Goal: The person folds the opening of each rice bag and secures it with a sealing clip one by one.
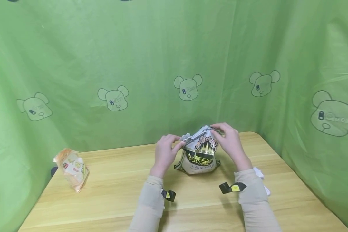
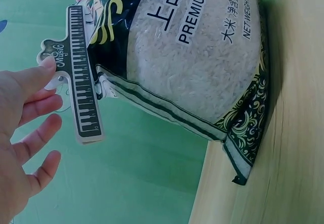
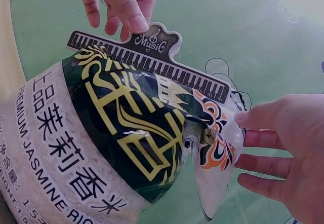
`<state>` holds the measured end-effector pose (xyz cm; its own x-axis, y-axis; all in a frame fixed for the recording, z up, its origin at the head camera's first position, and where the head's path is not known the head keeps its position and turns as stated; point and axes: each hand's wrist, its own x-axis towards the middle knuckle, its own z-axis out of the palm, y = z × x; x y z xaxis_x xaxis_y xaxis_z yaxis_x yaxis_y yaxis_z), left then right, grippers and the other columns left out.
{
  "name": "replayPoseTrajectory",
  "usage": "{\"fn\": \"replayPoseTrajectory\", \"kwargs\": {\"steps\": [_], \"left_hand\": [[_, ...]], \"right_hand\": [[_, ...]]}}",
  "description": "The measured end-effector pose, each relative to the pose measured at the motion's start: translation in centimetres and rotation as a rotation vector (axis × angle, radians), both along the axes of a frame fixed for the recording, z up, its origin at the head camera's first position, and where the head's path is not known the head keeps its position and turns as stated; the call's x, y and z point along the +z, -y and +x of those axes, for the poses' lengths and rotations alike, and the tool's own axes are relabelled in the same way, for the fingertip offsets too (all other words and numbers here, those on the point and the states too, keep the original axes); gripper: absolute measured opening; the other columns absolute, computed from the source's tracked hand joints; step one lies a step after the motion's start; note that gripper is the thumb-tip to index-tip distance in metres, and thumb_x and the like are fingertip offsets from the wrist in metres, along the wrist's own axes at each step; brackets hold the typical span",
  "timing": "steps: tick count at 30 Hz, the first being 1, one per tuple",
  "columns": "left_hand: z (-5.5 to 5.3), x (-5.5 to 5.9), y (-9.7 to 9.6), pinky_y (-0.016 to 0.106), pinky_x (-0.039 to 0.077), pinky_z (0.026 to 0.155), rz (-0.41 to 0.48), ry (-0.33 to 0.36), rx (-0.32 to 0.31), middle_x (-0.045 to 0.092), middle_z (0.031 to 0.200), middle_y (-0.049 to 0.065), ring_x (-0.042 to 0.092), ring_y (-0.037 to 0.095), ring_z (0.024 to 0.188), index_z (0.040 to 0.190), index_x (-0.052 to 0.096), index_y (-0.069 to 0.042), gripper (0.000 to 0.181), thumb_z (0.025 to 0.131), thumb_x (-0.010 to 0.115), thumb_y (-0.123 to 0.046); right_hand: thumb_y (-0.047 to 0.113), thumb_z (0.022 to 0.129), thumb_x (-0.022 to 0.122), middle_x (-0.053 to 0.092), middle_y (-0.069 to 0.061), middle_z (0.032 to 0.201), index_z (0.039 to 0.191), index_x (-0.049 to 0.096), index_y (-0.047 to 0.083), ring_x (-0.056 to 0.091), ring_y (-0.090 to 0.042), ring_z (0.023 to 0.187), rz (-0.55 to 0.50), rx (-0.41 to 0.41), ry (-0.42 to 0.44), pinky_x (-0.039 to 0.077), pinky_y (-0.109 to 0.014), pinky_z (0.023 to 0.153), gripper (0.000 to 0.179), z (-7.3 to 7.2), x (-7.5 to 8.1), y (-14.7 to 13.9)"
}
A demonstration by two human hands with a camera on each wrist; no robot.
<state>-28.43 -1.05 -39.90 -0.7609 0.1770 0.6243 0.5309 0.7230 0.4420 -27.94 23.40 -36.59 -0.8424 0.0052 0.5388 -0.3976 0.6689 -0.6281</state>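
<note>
A bag of jasmine rice (image 1: 198,162) with a black-and-yellow label stands on the wooden table. Across its upper part lies a long bag clip (image 3: 152,62) printed with piano keys and the word "Music". My left hand (image 1: 166,153) pinches the clip's handle between thumb and index finger; in the left wrist view the other fingers are loosely bent beside it. On the opposite side, my right hand (image 3: 298,150) pinches the white top of the bag between thumb and fingers. The fold under the clip is partly hidden.
An orange-and-white food package (image 1: 75,169) sits on the table's left side. Some white object (image 1: 261,175) is partly hidden behind my right forearm. Green curtains (image 1: 150,58) with bear drawings hang behind the wooden table (image 1: 110,199).
</note>
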Motion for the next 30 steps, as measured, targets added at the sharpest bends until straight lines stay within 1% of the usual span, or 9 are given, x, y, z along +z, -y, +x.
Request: {"fn": "replayPoseTrajectory", "kwargs": {"steps": [6, 11, 15, 19, 24, 30], "left_hand": [[0.2, 0.0, -0.3, 0.034, 0.051, 0.082, -0.002, -0.010, 0.019, 0.072, 0.103, -0.002, 0.062, 0.017, 0.095, 0.104, 0.070, -0.017, 0.029, 0.087, 0.067, -0.040], [0.2, 0.0, -0.5, 0.033, 0.050, 0.082, 0.000, -0.023, 0.034, 0.072, 0.103, -0.002, 0.062, 0.017, 0.094, 0.104, 0.070, -0.017, 0.028, 0.088, 0.067, -0.039], [0.3, 0.0, -0.8, 0.032, 0.049, 0.081, -0.001, -0.036, 0.041, 0.072, 0.102, -0.003, 0.062, 0.016, 0.093, 0.103, 0.070, -0.017, 0.027, 0.088, 0.067, -0.039], [0.4, 0.0, -1.1, 0.032, 0.049, 0.081, -0.010, -0.056, 0.053, 0.072, 0.101, -0.003, 0.062, 0.015, 0.093, 0.103, 0.070, -0.017, 0.027, 0.088, 0.066, -0.040], [0.5, -0.1, -1.5, 0.033, 0.050, 0.080, -0.001, -0.091, 0.076, 0.073, 0.099, -0.003, 0.063, 0.016, 0.090, 0.101, 0.070, -0.017, 0.026, 0.088, 0.068, -0.039], [0.6, -0.2, -1.9, 0.030, 0.048, 0.076, 0.027, -0.118, 0.092, 0.073, 0.099, -0.004, 0.062, 0.015, 0.088, 0.100, 0.070, -0.018, 0.024, 0.087, 0.069, -0.038]], "right_hand": [[0.016, 0.095, 0.062, 0.064, -0.021, 0.120, 0.120, 0.063, 0.002, 0.061, -0.037, 0.110, 0.002, 0.013, 0.027, 0.054, -0.052, 0.092, 0.029, 0.0, 0.0, -0.3], [0.019, 0.098, 0.058, 0.060, -0.021, 0.129, 0.128, 0.060, 0.005, 0.058, -0.040, 0.115, 0.022, 0.027, 0.084, 0.051, -0.056, 0.096, 0.033, -0.2, -0.2, -0.7], [0.020, 0.097, 0.058, 0.059, -0.021, 0.131, 0.129, 0.059, 0.006, 0.057, -0.041, 0.118, 0.035, 0.029, 0.113, 0.050, -0.057, 0.096, 0.035, -0.3, -0.3, -0.8], [0.018, 0.097, 0.059, 0.061, -0.022, 0.128, 0.127, 0.060, 0.005, 0.058, -0.040, 0.117, 0.032, 0.023, 0.102, 0.051, -0.055, 0.095, 0.033, -0.4, -0.3, -0.6], [0.015, 0.096, 0.060, 0.064, -0.022, 0.123, 0.124, 0.062, 0.004, 0.061, -0.040, 0.110, 0.036, 0.013, 0.070, 0.051, -0.056, 0.094, 0.030, -0.4, -0.5, -0.5], [0.012, 0.095, 0.062, 0.067, -0.022, 0.116, 0.119, 0.065, 0.003, 0.065, -0.039, 0.100, 0.042, 0.003, -0.001, 0.055, -0.054, 0.088, 0.027, -0.5, -0.5, -0.3]]}}
